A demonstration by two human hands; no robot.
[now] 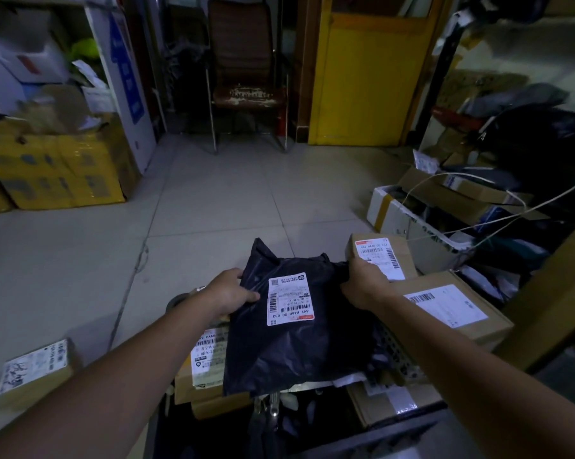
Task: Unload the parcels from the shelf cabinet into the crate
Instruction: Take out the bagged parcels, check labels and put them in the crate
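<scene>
A black plastic mailer bag (296,352) with a white shipping label faces up in front of me. My left hand (228,291) grips its left edge, thumb on top. My right hand (365,283) grips its upper right corner. The bag hangs over a dark crate (402,359) with a perforated wall, which holds several cardboard parcels (203,369). The shelf cabinet (518,134) on the right is stuffed with dark bags and boxes.
Two labelled cardboard boxes (451,306) lie right of the crate, another (34,372) on the floor at lower left. Yellow cartons (64,167) stand at left, a chair (246,77) and a yellow door (369,77) ahead. White cables (478,226) hang across the right shelf.
</scene>
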